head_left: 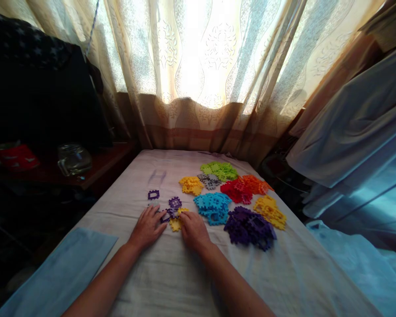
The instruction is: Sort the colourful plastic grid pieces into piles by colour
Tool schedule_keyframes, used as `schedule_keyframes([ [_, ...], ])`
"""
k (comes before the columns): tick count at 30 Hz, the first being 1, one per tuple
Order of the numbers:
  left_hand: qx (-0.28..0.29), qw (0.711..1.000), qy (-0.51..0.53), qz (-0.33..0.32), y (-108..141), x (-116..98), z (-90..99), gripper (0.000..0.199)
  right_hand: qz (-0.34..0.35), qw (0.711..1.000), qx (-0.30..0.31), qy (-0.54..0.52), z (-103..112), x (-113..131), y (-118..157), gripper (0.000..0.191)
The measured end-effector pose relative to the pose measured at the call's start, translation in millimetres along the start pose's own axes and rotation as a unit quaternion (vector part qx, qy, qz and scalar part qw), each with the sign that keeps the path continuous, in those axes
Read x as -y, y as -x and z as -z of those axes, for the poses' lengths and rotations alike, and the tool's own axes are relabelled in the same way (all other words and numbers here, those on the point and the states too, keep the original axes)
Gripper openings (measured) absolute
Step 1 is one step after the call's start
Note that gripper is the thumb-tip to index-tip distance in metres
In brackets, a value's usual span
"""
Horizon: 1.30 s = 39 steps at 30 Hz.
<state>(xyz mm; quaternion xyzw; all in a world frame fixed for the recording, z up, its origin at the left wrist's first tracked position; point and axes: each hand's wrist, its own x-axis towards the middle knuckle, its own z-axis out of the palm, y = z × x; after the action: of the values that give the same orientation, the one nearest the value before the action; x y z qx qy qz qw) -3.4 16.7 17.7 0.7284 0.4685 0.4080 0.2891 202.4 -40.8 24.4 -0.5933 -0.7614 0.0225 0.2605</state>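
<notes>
Notched square interlocking plastic pieces lie on a cloth-covered surface. My left hand [148, 226] rests flat, its fingers spread, with the fingertips against a purple frame piece [165, 216]. My right hand [194, 231] is curled, thumb and fingers closed at a yellow piece [182, 211] whose far edge shows past the fingertips. Between the hands, another yellow piece [175, 225] lies close to the purple ones. Just beyond is a purple piece [175, 202] with a patterned middle. A separate open purple frame [153, 194] lies ahead of my left hand. My right fingertips are partly hidden.
To the right sit piles of pieces: blue [213, 207], dark purple [250, 228], yellow [269, 212], red [236, 191], orange [254, 184], green [219, 170], grey [209, 181] and another yellow pile [191, 185]. A light blue cloth [62, 268] and a glass jug [74, 159] are at left.
</notes>
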Motion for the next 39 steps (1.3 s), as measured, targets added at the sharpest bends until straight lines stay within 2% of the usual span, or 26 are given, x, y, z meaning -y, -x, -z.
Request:
schedule_keyframes([
  [4,-0.010,0.999,0.044,-0.004,10.6,-3.4,7.3,0.041,-0.003,0.999,-0.034,0.002,4.3,-1.6,23.3,0.032],
  [8,-0.008,0.999,0.054,-0.004,15.6,-18.6,4.7,0.046,-0.001,0.996,-0.084,-0.029,6.7,-9.2,31.7,0.018],
  [13,0.049,0.993,-0.025,-0.102,4.7,-42.6,-13.6,0.039,-0.017,0.972,-0.197,-0.125,4.6,-17.6,29.1,0.024],
  [15,0.066,0.985,-0.048,-0.152,-3.8,-51.9,-23.9,0.035,-0.029,0.961,-0.223,-0.163,4.4,-19.5,29.0,0.025],
  [17,0.093,0.980,-0.057,-0.168,-12.0,-59.7,-33.8,0.028,-0.028,0.953,-0.234,-0.191,4.8,-21.5,29.6,0.025],
  [20,0.144,0.982,-0.054,-0.115,-24.4,-65.5,-43.1,0.017,-0.036,0.946,-0.242,-0.215,4.3,-25.3,30.7,0.025],
  [22,0.151,0.984,-0.057,-0.074,-37.0,-63.8,-43.5,0.019,-0.066,0.940,-0.245,-0.227,2.4,-27.9,31.1,0.026],
  [26,0.108,0.991,-0.083,0.001,-82.5,-48.3,-35.9,0.029,-0.122,0.929,-0.246,-0.247,-3.3,-31.0,31.1,0.030],
  [29,0.073,0.990,-0.105,0.053,-123.0,-33.7,-35.9,0.035,-0.119,0.933,-0.234,-0.248,-4.8,-31.1,30.6,0.029],
  [32,0.069,0.987,-0.123,0.082,-150.3,-22.2,-46.2,0.034,-0.108,0.938,-0.215,-0.249,-3.1,-30.1,30.2,0.028],
  [36,0.086,0.981,-0.150,0.091,-162.3,-12.7,-61.4,0.031,-0.110,0.941,-0.202,-0.250,-0.3,-28.5,29.8,0.029],
  [39,0.086,0.976,-0.185,0.080,-163.6,-9.3,-63.7,0.028,-0.106,0.942,-0.195,-0.253,0.9,-27.9,29.2,0.029],
])
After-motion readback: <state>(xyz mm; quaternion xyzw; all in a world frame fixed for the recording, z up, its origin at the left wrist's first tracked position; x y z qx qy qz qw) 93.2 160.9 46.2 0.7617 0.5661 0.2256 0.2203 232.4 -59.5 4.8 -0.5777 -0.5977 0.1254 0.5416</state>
